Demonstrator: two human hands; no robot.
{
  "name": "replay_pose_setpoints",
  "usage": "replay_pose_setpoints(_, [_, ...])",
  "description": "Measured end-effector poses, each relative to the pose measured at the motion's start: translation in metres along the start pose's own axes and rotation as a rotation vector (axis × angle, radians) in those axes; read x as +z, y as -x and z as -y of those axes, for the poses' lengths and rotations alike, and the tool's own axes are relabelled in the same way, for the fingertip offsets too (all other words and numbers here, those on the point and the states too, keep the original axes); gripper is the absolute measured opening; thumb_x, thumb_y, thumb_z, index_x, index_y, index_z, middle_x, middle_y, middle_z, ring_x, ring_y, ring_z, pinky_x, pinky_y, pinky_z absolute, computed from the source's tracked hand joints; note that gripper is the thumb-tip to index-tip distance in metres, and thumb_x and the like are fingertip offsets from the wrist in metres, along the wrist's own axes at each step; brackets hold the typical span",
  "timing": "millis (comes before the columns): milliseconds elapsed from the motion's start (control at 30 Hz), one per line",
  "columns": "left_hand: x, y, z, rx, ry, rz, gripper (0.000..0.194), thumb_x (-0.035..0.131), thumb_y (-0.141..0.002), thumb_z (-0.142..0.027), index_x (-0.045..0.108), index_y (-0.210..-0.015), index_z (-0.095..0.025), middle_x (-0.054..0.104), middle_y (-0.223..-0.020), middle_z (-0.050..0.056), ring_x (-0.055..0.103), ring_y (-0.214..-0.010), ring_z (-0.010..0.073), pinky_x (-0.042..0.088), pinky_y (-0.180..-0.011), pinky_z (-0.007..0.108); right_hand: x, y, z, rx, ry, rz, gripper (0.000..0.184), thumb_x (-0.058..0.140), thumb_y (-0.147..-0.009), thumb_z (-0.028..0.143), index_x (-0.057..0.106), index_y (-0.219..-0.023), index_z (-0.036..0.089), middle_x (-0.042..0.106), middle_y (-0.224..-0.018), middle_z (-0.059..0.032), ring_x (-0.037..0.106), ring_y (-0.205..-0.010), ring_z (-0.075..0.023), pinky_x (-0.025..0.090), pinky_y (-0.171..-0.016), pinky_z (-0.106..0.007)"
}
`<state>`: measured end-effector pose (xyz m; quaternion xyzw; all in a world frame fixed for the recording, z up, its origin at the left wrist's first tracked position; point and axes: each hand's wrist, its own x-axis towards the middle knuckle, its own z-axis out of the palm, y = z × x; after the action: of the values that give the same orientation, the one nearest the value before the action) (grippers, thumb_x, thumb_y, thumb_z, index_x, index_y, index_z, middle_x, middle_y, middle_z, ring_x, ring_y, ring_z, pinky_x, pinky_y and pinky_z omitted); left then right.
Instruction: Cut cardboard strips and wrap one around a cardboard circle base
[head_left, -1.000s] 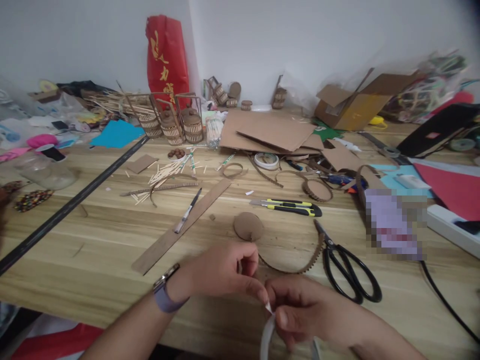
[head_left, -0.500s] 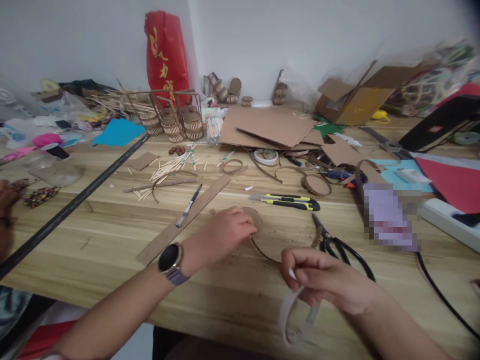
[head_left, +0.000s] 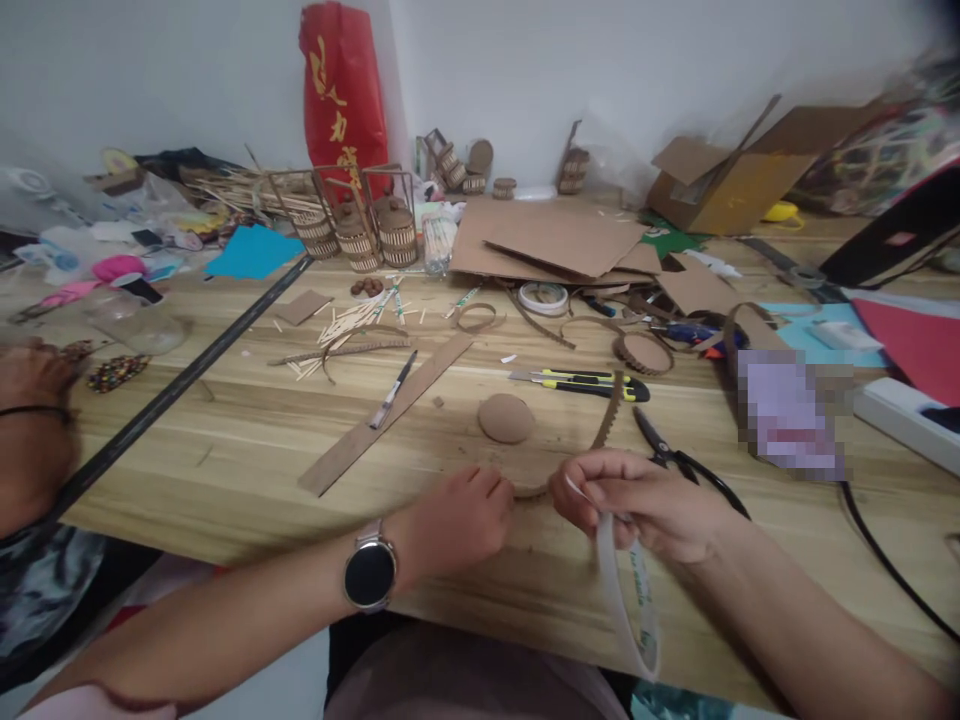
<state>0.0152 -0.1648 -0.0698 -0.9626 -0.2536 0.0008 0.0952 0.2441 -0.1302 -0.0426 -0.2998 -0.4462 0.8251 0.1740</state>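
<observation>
My left hand (head_left: 474,512), a watch on its wrist, is closed with its fingertips on one end of a narrow notched cardboard strip (head_left: 609,412). The strip runs across to my right hand (head_left: 637,500), and its toothed other end sticks up beyond those fingers. From my right hand hangs a roll of white tape (head_left: 609,590), with a bit of tape showing at the fingertips. A round cardboard disc (head_left: 506,418) lies flat just past my left hand. Black-handled scissors (head_left: 679,460) rest beyond my right hand, close to a yellow and black utility knife (head_left: 592,384).
A long cardboard strip (head_left: 386,415) bears a pen (head_left: 393,390). Behind are loose sticks (head_left: 352,325), small woven-look baskets (head_left: 360,240) and stacked cardboard sheets (head_left: 547,235). Another person's hand (head_left: 34,385) is at the left, near beads (head_left: 118,372). A power strip (head_left: 907,420) lies right.
My left hand has left the cardboard disc and come nearer me, onto the strip's end. My right hand still has the tape roll; the strip's toothed end now stands up beyond it. The view shifted slightly.
</observation>
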Motion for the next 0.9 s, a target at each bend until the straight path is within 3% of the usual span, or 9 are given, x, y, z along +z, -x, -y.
replay_pose_setpoints(100, [-0.003,0.002,-0.009,0.003,0.022,0.05,0.018,0.049,-0.093,-0.008,0.067,-0.092,-0.01,0.067,-0.095,0.013,0.059,-0.084,0.0237,0.046,-0.062,0.035,0.011,-0.017,0.008,0.041,-0.048,-0.055,0.042,0.086,-0.065,0.046,0.06,-0.067,0.013,0.055,-0.063,0.004,0.036,-0.043,-0.0007,0.017,-0.039,-0.016])
replay_pose_setpoints(333, [0.004,0.004,-0.025,-0.117,0.015,0.01,0.021,0.047,-0.096,-0.011,0.067,-0.1,-0.012,0.067,-0.112,0.014,0.061,-0.096,0.0233,0.049,-0.07,0.033,0.029,-0.038,0.025,-0.059,0.062,-0.164,0.038,0.085,-0.064,0.046,0.064,-0.068,0.014,0.059,-0.066,0.0017,0.048,-0.055,-0.0065,0.037,-0.047,-0.018])
replay_pose_setpoints(467, [0.004,0.011,-0.026,-0.158,0.054,0.024,0.019,0.05,-0.095,-0.009,0.064,-0.107,-0.008,0.066,-0.11,0.015,0.061,-0.095,0.0227,0.052,-0.071,0.032,0.008,-0.019,0.019,0.011,0.186,-0.364,0.038,0.085,-0.062,0.048,0.067,-0.068,0.016,0.061,-0.07,0.0004,0.048,-0.057,-0.0079,0.039,-0.049,-0.02])
replay_pose_setpoints(633, [0.002,0.014,-0.014,-0.212,0.204,0.057,0.023,0.048,-0.096,-0.007,0.062,-0.114,-0.009,0.066,-0.102,0.01,0.06,-0.093,0.0211,0.053,-0.076,0.03,-0.022,0.012,0.006,0.22,0.174,-0.456,0.043,0.087,-0.057,0.052,0.065,-0.065,0.016,0.057,-0.066,0.0014,0.047,-0.057,-0.0072,0.04,-0.052,-0.019])
replay_pose_setpoints(700, [0.003,0.013,-0.01,-0.241,0.295,0.039,0.022,0.047,-0.096,-0.007,0.063,-0.11,-0.012,0.066,-0.102,0.009,0.059,-0.094,0.0205,0.053,-0.081,0.03,-0.02,0.014,0.005,0.244,0.177,-0.419,0.043,0.086,-0.059,0.053,0.065,-0.067,0.016,0.059,-0.069,0.001,0.05,-0.059,-0.0076,0.043,-0.056,-0.02])
replay_pose_setpoints(900, [0.012,0.016,-0.006,-0.365,0.542,-0.099,0.03,0.039,-0.097,-0.004,0.065,-0.106,-0.016,0.067,-0.098,0.007,0.061,-0.095,0.0209,0.052,-0.087,0.034,0.007,-0.015,0.011,0.267,0.402,-0.093,0.036,0.079,-0.069,0.05,0.067,-0.073,0.016,0.063,-0.074,0.0004,0.056,-0.069,-0.0104,0.045,-0.07,-0.024])
